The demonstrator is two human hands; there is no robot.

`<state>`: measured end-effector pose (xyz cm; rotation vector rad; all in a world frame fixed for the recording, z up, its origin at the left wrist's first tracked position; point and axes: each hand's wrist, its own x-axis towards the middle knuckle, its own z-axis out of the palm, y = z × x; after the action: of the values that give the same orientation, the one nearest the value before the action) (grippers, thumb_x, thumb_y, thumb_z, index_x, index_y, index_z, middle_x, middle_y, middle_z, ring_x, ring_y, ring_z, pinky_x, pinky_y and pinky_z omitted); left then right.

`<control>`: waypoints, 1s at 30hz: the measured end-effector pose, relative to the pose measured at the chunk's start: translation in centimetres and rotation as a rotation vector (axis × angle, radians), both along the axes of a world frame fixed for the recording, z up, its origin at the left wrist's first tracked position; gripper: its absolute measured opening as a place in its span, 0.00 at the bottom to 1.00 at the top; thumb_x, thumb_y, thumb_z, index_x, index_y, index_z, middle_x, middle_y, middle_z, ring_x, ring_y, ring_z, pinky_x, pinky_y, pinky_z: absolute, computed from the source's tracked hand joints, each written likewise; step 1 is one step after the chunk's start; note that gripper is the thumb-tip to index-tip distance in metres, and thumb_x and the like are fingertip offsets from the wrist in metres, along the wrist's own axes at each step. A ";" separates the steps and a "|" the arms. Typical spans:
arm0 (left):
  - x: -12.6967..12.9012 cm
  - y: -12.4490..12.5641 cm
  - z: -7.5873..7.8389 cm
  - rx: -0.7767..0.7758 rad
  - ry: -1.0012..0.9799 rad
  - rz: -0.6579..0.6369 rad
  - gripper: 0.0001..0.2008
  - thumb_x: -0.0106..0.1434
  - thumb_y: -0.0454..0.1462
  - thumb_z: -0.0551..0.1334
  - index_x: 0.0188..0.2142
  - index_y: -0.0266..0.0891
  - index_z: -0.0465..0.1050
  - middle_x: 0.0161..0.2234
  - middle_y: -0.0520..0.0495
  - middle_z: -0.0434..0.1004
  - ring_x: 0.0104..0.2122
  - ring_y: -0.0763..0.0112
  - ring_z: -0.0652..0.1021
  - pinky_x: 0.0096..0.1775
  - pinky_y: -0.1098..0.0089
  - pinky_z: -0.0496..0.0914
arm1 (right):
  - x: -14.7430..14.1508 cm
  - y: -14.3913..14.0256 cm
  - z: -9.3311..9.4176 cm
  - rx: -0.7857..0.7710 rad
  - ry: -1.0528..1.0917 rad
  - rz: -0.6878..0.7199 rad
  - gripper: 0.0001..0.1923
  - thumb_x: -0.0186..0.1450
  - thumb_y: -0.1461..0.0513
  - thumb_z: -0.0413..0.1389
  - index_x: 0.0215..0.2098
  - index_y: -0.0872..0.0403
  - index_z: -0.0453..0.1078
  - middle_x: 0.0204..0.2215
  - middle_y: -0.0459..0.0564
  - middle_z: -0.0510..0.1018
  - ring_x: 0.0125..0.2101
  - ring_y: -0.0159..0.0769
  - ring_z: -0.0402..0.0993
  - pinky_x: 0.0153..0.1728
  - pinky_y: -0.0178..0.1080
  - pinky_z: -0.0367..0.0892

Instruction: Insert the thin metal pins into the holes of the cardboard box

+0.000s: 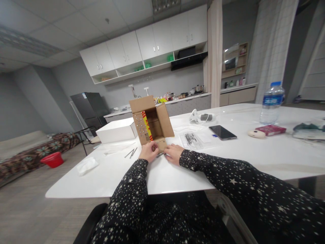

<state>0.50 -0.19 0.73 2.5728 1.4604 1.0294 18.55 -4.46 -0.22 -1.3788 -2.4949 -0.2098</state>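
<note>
A small brown cardboard box (152, 122) lies on its side on the white table (254, 152), its open mouth and flaps facing me, with a red and yellow printed panel inside. My left hand (149, 151) rests at the box's lower front flap, fingers curled against it. Beside it, my right hand (174, 153) lies on the table and touches the same flap. A thin grey object shows between the two hands; I cannot tell which hand holds it. Both arms wear black sleeves with white stars.
A white box (116, 131) stands left of the cardboard box, with metal rods (131, 153) and a tissue (87, 165) nearby. To the right lie a printed sheet in plastic (195, 139), a phone (222, 132), a water bottle (272, 103), and a red packet (271, 129).
</note>
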 end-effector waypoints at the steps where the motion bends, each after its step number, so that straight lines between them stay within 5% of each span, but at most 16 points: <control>1: 0.0 0.0 0.0 -0.002 0.000 -0.002 0.05 0.53 0.36 0.56 0.28 0.40 0.70 0.25 0.53 0.74 0.26 0.73 0.72 0.32 0.72 0.66 | 0.0 0.0 0.0 -0.001 -0.001 -0.003 0.14 0.64 0.59 0.47 0.42 0.52 0.71 0.40 0.53 0.73 0.40 0.42 0.67 0.39 0.41 0.62; 30: -0.4 0.5 0.0 -0.026 0.004 0.291 0.11 0.58 0.40 0.57 0.40 0.42 0.71 0.38 0.46 0.74 0.42 0.63 0.73 0.46 0.60 0.62 | -0.1 0.2 0.0 -0.027 -0.019 -0.017 0.12 0.64 0.59 0.48 0.43 0.51 0.70 0.41 0.52 0.72 0.41 0.42 0.66 0.39 0.41 0.61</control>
<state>0.13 0.33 0.72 2.3938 1.8767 1.0208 18.44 -4.30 -0.24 -1.4157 -2.5111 -0.1945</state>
